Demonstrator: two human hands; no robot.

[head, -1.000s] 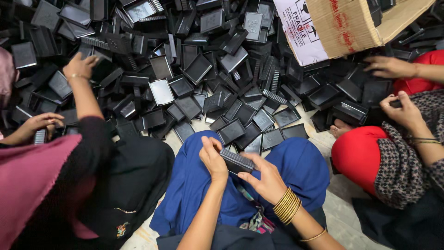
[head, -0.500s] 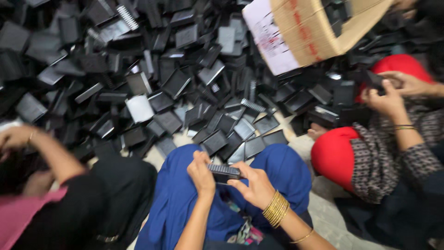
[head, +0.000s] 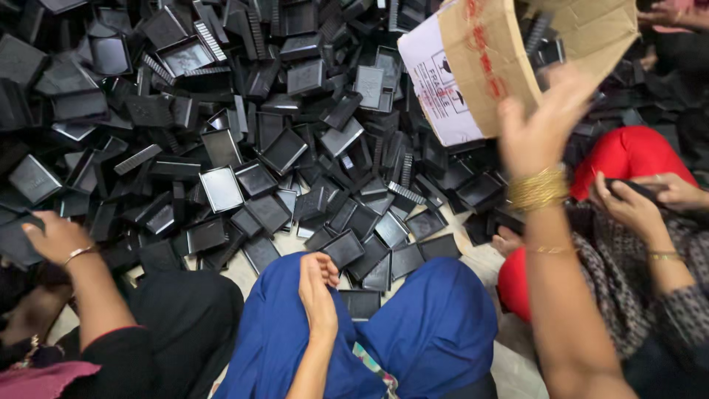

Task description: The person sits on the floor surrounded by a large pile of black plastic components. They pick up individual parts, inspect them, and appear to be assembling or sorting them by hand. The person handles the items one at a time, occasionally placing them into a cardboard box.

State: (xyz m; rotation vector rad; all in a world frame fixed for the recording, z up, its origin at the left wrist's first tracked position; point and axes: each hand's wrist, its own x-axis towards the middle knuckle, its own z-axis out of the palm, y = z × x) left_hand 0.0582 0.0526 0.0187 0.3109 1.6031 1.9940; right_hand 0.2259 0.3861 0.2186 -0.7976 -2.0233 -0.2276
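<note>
Both hands had a grip on one small black part half a second ago; that grip is gone now. The right hand (head: 543,125) has gone up high, open and blurred, near the cardboard box (head: 517,59). The left hand (head: 319,288) has stayed low on the blue lap (head: 428,325), fingers curled loosely and holding nothing. The held part is no longer seen. Just ahead lies the big pile of black trays (head: 258,148) on the floor. Another person's hand (head: 55,236) touches the pile at left.
</note>
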